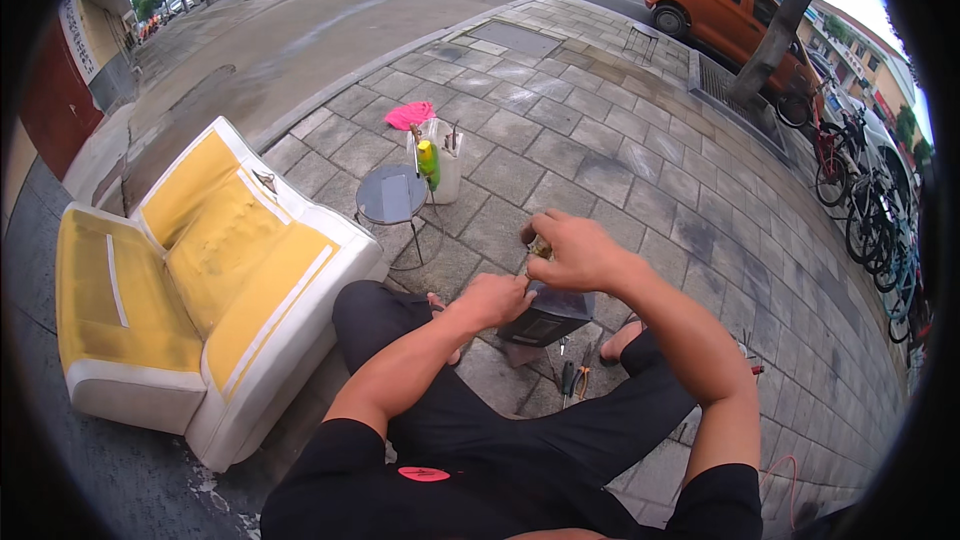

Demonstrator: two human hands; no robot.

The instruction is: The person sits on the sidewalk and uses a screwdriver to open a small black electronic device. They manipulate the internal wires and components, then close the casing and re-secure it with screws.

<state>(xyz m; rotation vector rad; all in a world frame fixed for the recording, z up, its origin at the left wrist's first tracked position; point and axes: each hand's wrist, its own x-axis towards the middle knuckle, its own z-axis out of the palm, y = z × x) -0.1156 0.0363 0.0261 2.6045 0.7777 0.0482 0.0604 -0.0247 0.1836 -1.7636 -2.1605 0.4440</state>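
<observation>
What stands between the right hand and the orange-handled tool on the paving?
In the head view, the dark box stands between the right hand and the orange-handled tool.

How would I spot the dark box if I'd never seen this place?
Start at the big yellow-and-white seat on the left, then look right to the seated person's feet. Between them, just below the right hand in the picture, is the dark box. It's bulky and squared, unlike the slim orange-handled pliers nearby.

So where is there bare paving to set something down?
The broadest free patch is paving between the pale container and the parked bicycles. Crowded: between the feet, where a dark box, screwdriver and pliers sit close together.
</observation>
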